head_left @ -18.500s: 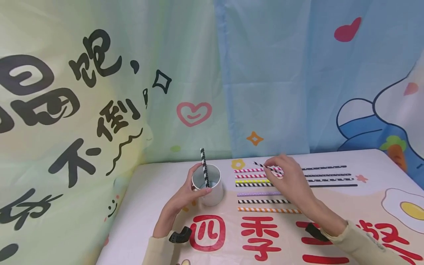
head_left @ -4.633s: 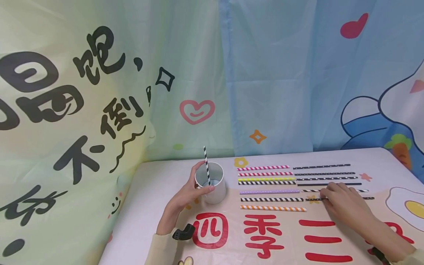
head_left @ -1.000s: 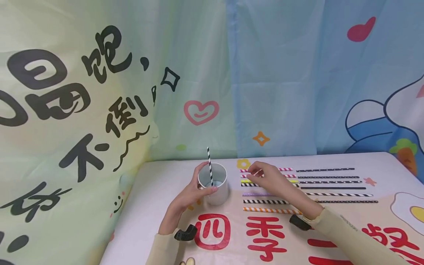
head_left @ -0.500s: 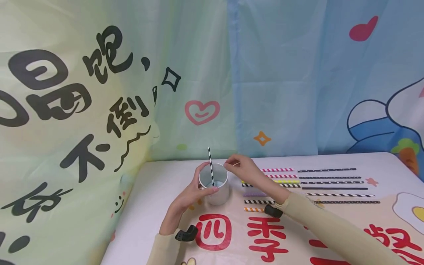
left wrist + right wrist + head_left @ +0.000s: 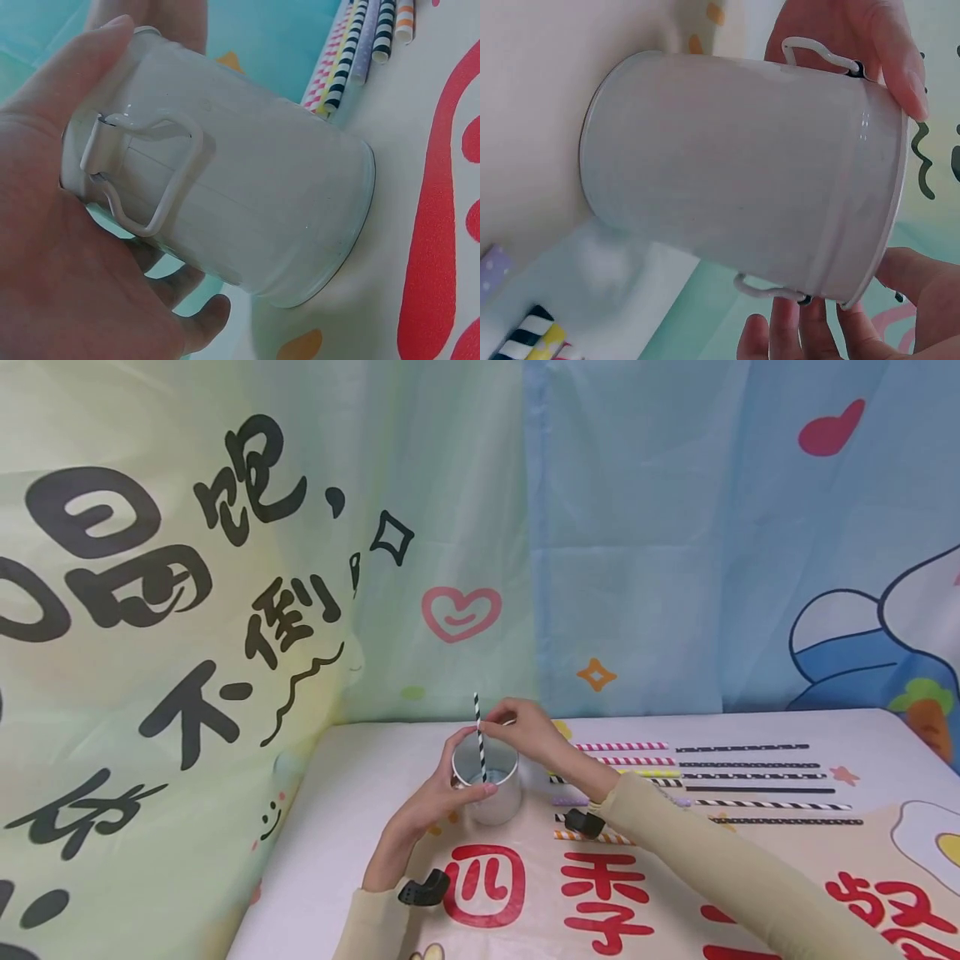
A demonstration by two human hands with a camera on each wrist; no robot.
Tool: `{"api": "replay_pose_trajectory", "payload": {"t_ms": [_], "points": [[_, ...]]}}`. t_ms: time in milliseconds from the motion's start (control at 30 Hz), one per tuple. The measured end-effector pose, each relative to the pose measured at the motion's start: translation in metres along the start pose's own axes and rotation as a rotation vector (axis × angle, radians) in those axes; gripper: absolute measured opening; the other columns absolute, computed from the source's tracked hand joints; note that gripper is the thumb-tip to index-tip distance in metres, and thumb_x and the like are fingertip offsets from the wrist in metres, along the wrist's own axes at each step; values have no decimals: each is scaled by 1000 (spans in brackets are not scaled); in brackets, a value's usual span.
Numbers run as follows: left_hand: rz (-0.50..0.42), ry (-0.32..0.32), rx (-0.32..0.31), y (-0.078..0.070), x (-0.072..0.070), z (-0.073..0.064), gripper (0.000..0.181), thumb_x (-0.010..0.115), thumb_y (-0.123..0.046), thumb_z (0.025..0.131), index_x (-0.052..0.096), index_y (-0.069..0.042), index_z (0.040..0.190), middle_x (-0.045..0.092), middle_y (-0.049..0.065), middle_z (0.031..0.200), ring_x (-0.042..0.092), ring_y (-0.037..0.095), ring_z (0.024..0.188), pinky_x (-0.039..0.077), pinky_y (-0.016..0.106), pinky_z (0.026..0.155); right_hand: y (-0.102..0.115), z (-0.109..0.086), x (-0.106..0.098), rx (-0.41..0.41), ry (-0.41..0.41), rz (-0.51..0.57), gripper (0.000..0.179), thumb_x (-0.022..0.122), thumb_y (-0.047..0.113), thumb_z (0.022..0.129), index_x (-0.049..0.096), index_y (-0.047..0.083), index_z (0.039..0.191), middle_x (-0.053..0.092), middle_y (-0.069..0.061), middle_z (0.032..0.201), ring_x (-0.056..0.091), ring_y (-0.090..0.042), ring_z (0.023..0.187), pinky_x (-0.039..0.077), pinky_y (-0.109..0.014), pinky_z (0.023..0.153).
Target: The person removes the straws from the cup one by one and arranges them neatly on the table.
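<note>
My left hand (image 5: 435,797) grips a white metal bucket (image 5: 495,806) by its rim and side, thumb at the near edge. Small wire handles show on the bucket (image 5: 727,172) in the right wrist view. One black-and-white striped paper straw (image 5: 482,752) stands in it, leaning slightly with its upper half above the rim. My right hand (image 5: 528,731) reaches over the bucket's far right rim and pinches this straw between thumb and forefinger. In the right wrist view the bucket hides much of the grip of my right hand (image 5: 930,307).
Right of the bucket lie two columns of paper straws. The left one has pink-striped straws (image 5: 622,747), a yellow straw (image 5: 652,772) and an orange-striped straw (image 5: 600,837), among others. Several dark patterned straws (image 5: 757,790) form the right column. A printed curtain (image 5: 630,568) hangs behind the table.
My right hand has moved left from above the straw rows to the straw in the bucket. Since the oldest frame, two straws have joined the right column. My left hand has kept hold of the bucket.
</note>
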State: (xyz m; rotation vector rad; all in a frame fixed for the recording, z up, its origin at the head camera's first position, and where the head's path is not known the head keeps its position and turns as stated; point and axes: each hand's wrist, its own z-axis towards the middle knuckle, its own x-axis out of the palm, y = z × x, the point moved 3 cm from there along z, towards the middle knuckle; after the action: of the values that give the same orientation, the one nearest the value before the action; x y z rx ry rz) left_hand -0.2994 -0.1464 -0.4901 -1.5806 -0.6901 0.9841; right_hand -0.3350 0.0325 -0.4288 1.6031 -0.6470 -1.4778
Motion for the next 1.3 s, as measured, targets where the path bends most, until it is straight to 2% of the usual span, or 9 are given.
{"api": "replay_pose_trajectory", "payload": {"t_ms": [167,400,600,700,800,933,1033,1167,1300], "points": [[8,10,2,2,-1,0,88,74,-35,90,14,-42,153,30,10,156,32,36,144,29,65,114,0,2,6,-12,-3,34,21,72,23,93,69,7,106,71,-10,107,66,-29,108,56,-41,90],[12,14,1,2,-2,1,89,73,-35,91,12,-38,155,27,13,157,29,39,145,28,67,114,2,3,9,-18,-19,85,17,72,19,92,69,5,102,72,-11,107,67,-31,108,56,-41,91],[9,12,5,2,-1,2,88,74,-36,90,14,-40,154,29,14,155,33,38,142,32,64,112,-1,0,7,18,-29,146,18,72,20,93,70,5,102,71,-11,107,65,-29,108,54,-41,91],[5,16,12,2,-1,2,89,74,-35,90,13,-39,155,30,15,155,34,39,141,33,63,111,-4,-2,6,54,-21,195,19,71,23,93,70,7,104,70,-9,109,63,-26,109,51,-41,93],[-4,4,4,3,-1,2,90,75,-34,89,14,-40,154,30,12,155,33,37,142,32,63,113,-8,-5,2,88,-10,272,21,69,25,94,69,9,108,69,-7,111,60,-24,110,47,-41,95],[-16,-3,-11,4,0,0,89,76,-32,89,16,-43,153,30,7,156,32,33,144,30,64,115,-12,-13,-5,131,-5,373,26,66,29,96,67,10,114,66,-7,117,58,-25,115,45,-49,102],[-21,2,-8,3,0,0,89,76,-32,89,15,-42,153,29,9,157,30,34,144,29,65,115,-10,-19,-11,138,-19,431,31,66,32,96,65,10,118,64,-8,122,56,-27,121,42,-54,109],[-15,3,-5,1,0,0,90,76,-34,89,14,-41,154,28,12,157,29,36,145,28,67,115,-6,-23,-17,122,-44,496,35,67,32,96,62,7,120,63,-9,122,56,-29,124,41,-55,112],[-6,-10,-20,0,1,1,90,76,-34,88,15,-42,154,31,5,155,31,31,144,28,66,115,-2,-27,-21,115,-67,543,35,68,31,96,62,6,120,62,-8,119,56,-29,121,41,-55,112]]}}
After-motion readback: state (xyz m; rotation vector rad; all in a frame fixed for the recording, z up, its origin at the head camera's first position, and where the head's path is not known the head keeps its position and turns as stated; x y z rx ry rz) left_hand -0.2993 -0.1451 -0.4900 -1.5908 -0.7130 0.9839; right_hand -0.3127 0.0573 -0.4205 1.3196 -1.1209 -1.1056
